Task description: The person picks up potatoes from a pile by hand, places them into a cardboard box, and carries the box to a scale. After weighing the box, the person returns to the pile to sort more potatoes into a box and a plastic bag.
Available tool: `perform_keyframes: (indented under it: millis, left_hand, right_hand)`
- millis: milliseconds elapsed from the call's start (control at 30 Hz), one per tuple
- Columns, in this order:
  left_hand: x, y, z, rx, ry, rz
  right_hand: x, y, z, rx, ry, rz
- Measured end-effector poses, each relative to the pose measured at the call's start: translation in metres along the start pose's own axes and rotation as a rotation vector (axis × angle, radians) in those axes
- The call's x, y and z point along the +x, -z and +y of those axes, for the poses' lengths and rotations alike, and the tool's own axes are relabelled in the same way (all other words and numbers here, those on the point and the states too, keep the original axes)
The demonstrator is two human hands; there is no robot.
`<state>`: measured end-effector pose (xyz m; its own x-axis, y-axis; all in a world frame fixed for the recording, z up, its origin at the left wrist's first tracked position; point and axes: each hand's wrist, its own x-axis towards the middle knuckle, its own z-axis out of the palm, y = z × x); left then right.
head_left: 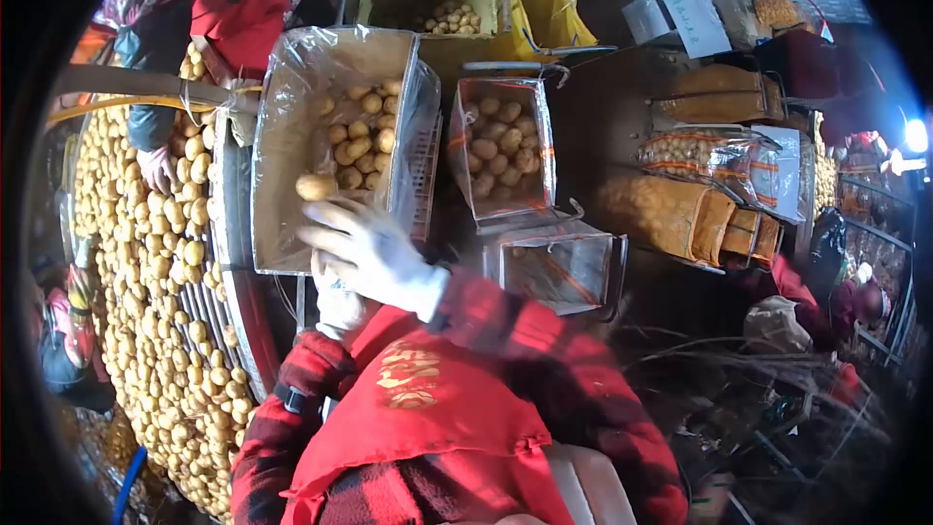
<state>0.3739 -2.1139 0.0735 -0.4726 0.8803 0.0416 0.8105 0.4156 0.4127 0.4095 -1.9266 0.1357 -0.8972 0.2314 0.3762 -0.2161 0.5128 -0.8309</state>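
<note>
My right hand (384, 258), in a white glove, reaches over the near edge of a plastic-lined box (287, 136), fingers spread. Just beyond its fingertips is a single potato (316, 187), close over the box. More potatoes (362, 141) lie in the right half of that box. My left hand (338, 306), also gloved in white, sits below the right one near my chest. It is partly covered by the right hand, and its fingers are mostly hidden.
A conveyor (199, 306) spread with potatoes runs along the left, where another person's hand (157, 170) touches them. Right of the box stand a lined crate of potatoes (505, 146) and a lined metal frame (554, 272). A yellow bag (549, 0) and filled sacks (661, 214) lie farther off.
</note>
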Motion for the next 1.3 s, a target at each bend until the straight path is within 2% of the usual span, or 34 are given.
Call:
perform_keyframes:
  millis: [33,67,100,133,167,233,300,367,467,567,633,667,767,867,933,967,1033,1100,1133,1200,1233,1267,1300]
  left_hand:
    - [-0.003,-0.001,0.004,-0.008,-0.022,-0.010]
    - [0.012,0.017,0.019,0.069,0.042,-0.156]
    - [0.012,0.015,0.019,0.068,0.079,-0.167]
    - [0.014,0.016,0.022,0.072,0.091,-0.184]
    - [0.017,0.017,0.024,0.077,0.103,-0.200]
    - [0.019,0.016,0.024,0.073,0.099,-0.196]
    - [0.018,0.015,0.024,0.074,0.109,-0.202]
    - [0.020,0.015,0.023,0.082,0.131,-0.219]
    - [0.029,0.021,0.024,0.068,0.154,-0.256]
    - [0.032,0.017,0.021,0.092,0.173,-0.269]
    - [0.033,0.016,0.022,0.101,0.181,-0.292]
    - [0.030,0.013,0.021,0.099,0.173,-0.277]
    - [0.030,0.013,0.022,0.123,0.172,-0.279]
    - [0.030,0.013,0.022,0.126,0.166,-0.287]
    - [0.028,0.009,0.023,0.140,0.161,-0.273]
    - [0.028,0.009,0.024,0.152,0.157,-0.274]
    - [0.027,0.009,0.023,0.134,0.146,-0.290]
    - [0.028,0.011,0.024,0.138,0.158,-0.302]
    - [0.029,0.012,0.023,0.133,0.151,-0.308]
    - [0.029,0.010,0.021,0.129,0.167,-0.310]
    - [0.030,0.012,0.022,0.130,0.169,-0.330]
    - [0.029,0.011,0.022,0.125,0.178,-0.310]
    - [0.030,0.009,0.022,0.120,0.184,-0.288]
  right_hand:
    - [-0.022,0.014,0.006,-0.094,-0.026,0.020]
    - [-0.046,0.030,0.017,-0.094,-0.136,0.051]
    - [-0.065,0.053,0.038,-0.068,-0.253,0.065]
    - [-0.079,0.067,0.040,0.120,-0.536,0.278]
    - [-0.105,0.080,0.080,-0.079,-0.515,0.343]
    - [-0.129,0.109,0.139,0.000,-0.901,0.331]
    - [-0.112,0.130,0.202,0.238,-1.336,0.363]
    - [-0.113,0.132,0.298,0.126,-1.412,0.227]
    - [-0.124,0.109,0.404,-0.286,-1.414,0.046]
    - [-0.167,0.071,0.482,-0.586,-1.373,0.073]
    - [-0.195,0.056,0.523,-0.559,-1.297,0.200]
    - [-0.212,0.062,0.542,-0.276,-1.470,0.227]
    - [-0.115,0.093,0.416,-0.052,-1.405,0.140]
    - [-0.032,0.101,0.295,-0.281,-0.587,0.317]
    - [0.035,0.106,0.193,-0.183,-0.238,0.342]
    - [0.045,0.096,0.170,-0.170,-0.105,0.336]
    - [0.055,0.057,0.126,0.074,-0.037,0.166]
    - [0.063,0.048,0.103,-0.095,0.106,0.018]
    - [0.053,0.053,0.111,0.021,0.025,0.016]
    - [0.028,0.084,0.153,-0.219,-0.071,0.197]
    - [0.024,0.107,0.179,-0.280,-0.236,0.144]
    - [-0.005,0.112,0.222,-0.348,-0.310,0.267]
    - [-0.030,0.121,0.278,-0.558,-0.450,0.146]
